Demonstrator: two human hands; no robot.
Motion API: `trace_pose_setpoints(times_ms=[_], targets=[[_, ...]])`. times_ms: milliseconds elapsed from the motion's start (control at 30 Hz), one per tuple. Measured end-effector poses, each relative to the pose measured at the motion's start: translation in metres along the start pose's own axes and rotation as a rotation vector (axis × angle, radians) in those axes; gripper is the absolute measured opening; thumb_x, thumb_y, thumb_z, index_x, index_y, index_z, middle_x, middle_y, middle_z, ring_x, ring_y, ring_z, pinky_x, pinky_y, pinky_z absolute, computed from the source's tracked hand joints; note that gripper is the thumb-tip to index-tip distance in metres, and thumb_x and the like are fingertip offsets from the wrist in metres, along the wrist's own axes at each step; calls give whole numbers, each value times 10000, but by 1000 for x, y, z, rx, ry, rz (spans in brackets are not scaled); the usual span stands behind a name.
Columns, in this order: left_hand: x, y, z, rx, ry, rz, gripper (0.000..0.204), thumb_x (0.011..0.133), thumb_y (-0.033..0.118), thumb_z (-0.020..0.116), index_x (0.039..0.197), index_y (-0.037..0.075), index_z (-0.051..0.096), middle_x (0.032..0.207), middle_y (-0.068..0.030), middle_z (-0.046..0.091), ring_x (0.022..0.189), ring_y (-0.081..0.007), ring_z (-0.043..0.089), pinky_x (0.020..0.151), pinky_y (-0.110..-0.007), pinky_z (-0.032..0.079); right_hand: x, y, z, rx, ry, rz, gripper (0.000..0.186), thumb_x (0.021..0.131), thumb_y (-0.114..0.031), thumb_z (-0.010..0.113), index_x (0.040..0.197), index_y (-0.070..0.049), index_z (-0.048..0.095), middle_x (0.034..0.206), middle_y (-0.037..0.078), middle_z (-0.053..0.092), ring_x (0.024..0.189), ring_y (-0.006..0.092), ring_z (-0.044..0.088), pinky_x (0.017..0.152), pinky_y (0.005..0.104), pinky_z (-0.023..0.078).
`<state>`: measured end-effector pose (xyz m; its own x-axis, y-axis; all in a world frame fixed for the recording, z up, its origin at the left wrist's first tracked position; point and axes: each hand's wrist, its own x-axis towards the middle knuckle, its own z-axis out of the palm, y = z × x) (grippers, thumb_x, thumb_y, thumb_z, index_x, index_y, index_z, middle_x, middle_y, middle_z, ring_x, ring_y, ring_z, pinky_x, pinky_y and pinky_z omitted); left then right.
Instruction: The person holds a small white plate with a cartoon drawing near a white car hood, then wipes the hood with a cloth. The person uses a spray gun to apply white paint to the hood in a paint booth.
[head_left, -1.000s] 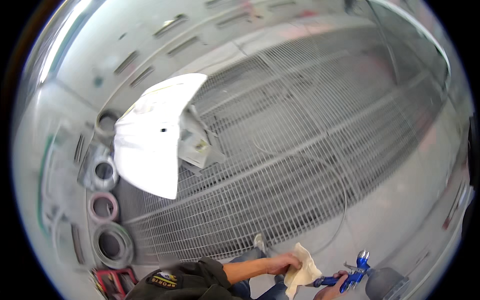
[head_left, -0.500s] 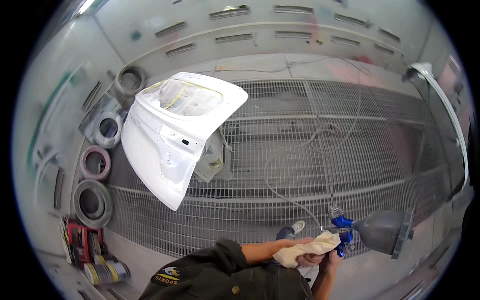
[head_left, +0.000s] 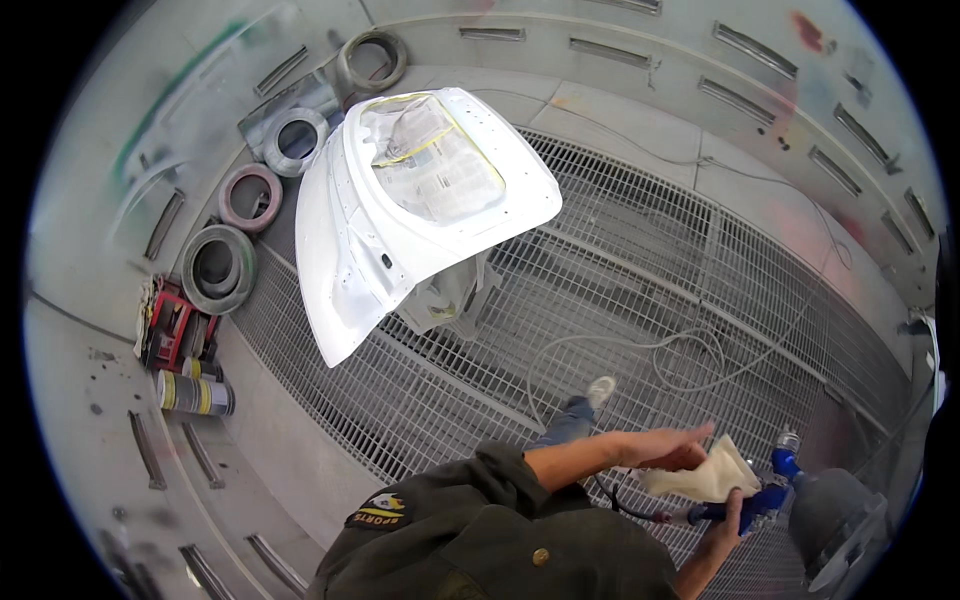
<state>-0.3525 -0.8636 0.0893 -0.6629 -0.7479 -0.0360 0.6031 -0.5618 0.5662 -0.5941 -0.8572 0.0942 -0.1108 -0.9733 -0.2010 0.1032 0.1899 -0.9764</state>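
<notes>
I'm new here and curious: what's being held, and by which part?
The right grip holds the blue spray gun by its handle. The left grip is at the pale cloth; any hold there is unclear.

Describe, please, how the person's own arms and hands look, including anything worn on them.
The left hand and right hand are bare, without gloves. The dark olive left sleeve ends near the elbow, leaving the left forearm bare, and carries a dark patch with a white and yellow emblem. The right forearm is bare too; the extent of its sleeve is hard to make out.
</notes>
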Motion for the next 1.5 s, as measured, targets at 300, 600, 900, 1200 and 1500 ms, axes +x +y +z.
trace_pose_setpoints(times_ms=[300, 600, 900, 1200, 1500], targets=[[220, 155, -87, 612, 112, 149, 446, 642, 216, 793, 995, -23, 664, 865, -112, 695, 797, -177, 651, 722, -317, 491, 252, -57, 52, -148, 112, -201, 371, 860, -108, 674, 1153, 72, 533, 1079, 129, 601, 943, 202, 600, 812, 328, 508], [422, 283, -179, 660, 217, 220, 366, 634, 172, 766, 919, -32, 661, 784, -141, 683, 745, -191, 658, 670, -322, 501, 547, -103, 25, 168, 158, -178, 219, 916, -197, 618, 1017, -16, 546, 857, 18, 530, 774, 113, 498, 676, 261, 448], [657, 406, -247, 339, 17, 250, 413, 725, 168, 791, 1046, -30, 624, 921, -60, 686, 843, -121, 614, 751, -284, 493, 886, -184, -12, 133, 358, -208, 245, 929, -370, 564, 873, -133, 529, 660, 1, 455, 536, 142, 432, 462, 312, 410], [865, 482, -285, 416, -161, 215, 398, 778, 169, 758, 1083, -32, 600, 959, -60, 671, 869, -104, 580, 773, -288, 474, 1118, -282, -11, 42, 324, -300, 155, 867, -198, 656, 852, -114, 526, 645, 17, 468, 541, 143, 453, 465, 322, 405], [1078, 616, -401, 444, -35, 142, 335, 914, 157, 610, 1209, 8, 558, 1066, -33, 634, 962, -110, 546, 852, -295, 460, 1322, -314, -57, 158, 584, -159, 118, 929, -206, 602, 929, -99, 552, 724, -20, 435, 622, 68, 380, 501, 219, 338]])
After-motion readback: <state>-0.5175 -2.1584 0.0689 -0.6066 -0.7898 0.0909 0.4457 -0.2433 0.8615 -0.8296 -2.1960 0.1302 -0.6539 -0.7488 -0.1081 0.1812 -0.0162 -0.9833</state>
